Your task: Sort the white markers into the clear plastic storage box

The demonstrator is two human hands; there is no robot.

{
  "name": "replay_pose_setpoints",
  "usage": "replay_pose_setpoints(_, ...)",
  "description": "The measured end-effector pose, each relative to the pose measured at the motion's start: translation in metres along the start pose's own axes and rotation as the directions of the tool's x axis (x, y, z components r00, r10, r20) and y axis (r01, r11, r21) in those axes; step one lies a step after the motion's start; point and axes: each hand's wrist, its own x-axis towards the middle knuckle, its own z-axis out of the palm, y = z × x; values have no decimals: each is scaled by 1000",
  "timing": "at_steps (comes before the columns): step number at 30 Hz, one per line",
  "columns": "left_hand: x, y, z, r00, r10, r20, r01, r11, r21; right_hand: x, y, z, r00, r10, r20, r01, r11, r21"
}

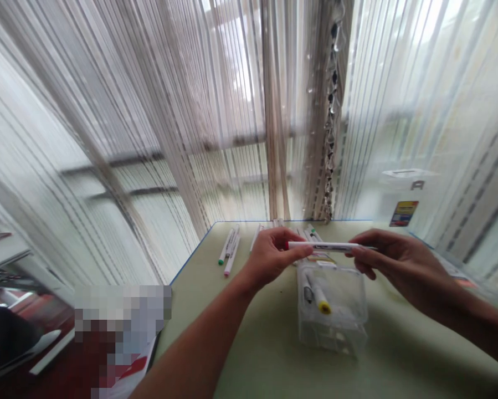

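Between my two hands a white marker point(329, 245) with a red end is held level above the table. My left hand point(269, 252) pinches it near the red end, and my right hand point(392, 257) grips the other end with thumb and fingers. Just below stands a clear plastic box point(344, 327). In the box lie a marker with a yellow end point(322, 299) and a grey-tipped one point(307, 289) beside it. Left of my left hand, a green-ended marker point(225, 249) and a pink-ended marker point(231, 257) lie on the table.
More white markers lie behind my hands, one green-ended point(314, 230). A clear container with a yellow and blue label point(404, 213) stands at the back right of the pale green table point(257, 354). String curtains point(232, 111) hang behind it. A dark object point(8, 338) is at lower left.
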Motion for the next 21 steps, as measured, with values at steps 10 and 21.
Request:
replay_pose_setpoints(10,1,1,-2,1000,20,24,-21,999,26,2,-9,6,1000,-20,5,20,999,29)
replay_pose_setpoints(21,2,-2,0,1000,2,-3,-2,1000,8,1,2,-1,1000,-24,-4,24,1000,-14)
